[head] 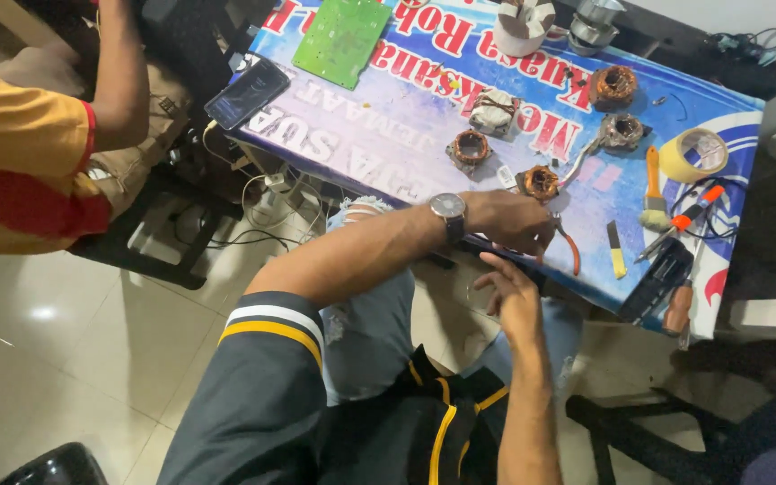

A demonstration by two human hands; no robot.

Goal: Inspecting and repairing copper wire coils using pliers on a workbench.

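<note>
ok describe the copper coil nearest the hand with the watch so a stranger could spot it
Start at the table under its blue printed banner and find the left hand, the one with the wristwatch. Just above its knuckles lies a round copper coil. Unlike the other coils, it almost touches that hand.

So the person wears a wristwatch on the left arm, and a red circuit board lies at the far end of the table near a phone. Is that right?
Not quite. The head view shows the circuit board is green, not red. The rest holds: the wristwatch sits on the arm of the left hand, and the board lies at the table's far end near the phone.
</note>
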